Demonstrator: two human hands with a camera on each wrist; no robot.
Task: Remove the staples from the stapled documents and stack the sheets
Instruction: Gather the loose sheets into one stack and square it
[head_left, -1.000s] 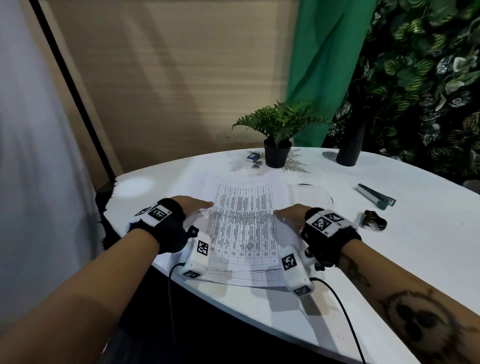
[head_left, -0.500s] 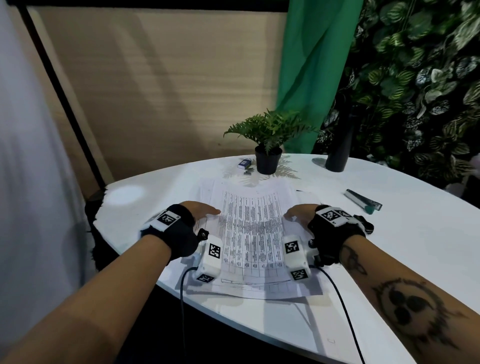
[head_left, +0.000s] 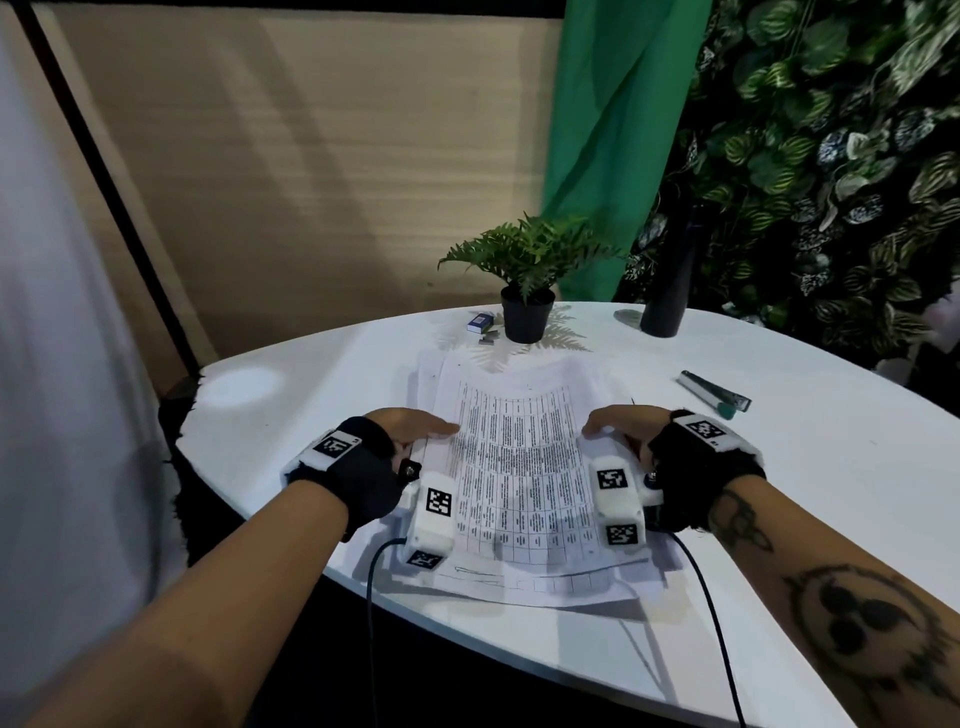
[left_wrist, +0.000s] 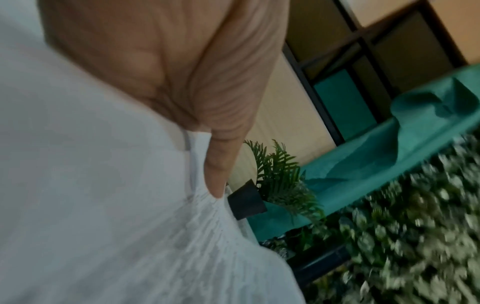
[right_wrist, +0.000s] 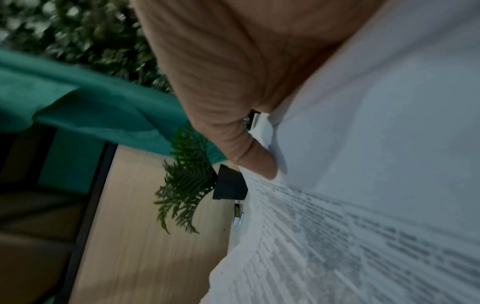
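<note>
Both hands lie flat on the paper: the left hand (head_left: 410, 427) rests on the left margin of the sheets (head_left: 519, 467), thumb stretched inward along the top page, and the right hand (head_left: 621, 427) mirrors it on the right margin. Fingers look straight and relaxed, pressing rather than gripping; neither hand holds anything. In the wrist views each thumb (left_wrist: 215, 181) lies against the paper edge.

Those sheets sit in the middle of the white table (head_left: 779, 519), near its front edge, with lower pages fanned out a little past the printed top page at the near and far ends. No staple is plain to see at this sharpness, so I cannot tell whether any is left.

The step in hand looks like squaring the stack. To do it well, I would draw both palms inward evenly so the side edges meet, then tap the near and far ends flush, with light pressure so the top page does not buckle.

Further out, a grey-green tool (head_left: 714, 392), perhaps the stapler or remover, lies well to the right. A black pot (head_left: 525, 322) holds a small fern (head_left: 530, 254); beside it sit a little blue box (head_left: 480, 322), contents unseen, and a small grey strip (head_left: 487, 339). A dark bottle (head_left: 670, 291) stands at the far right.
</note>
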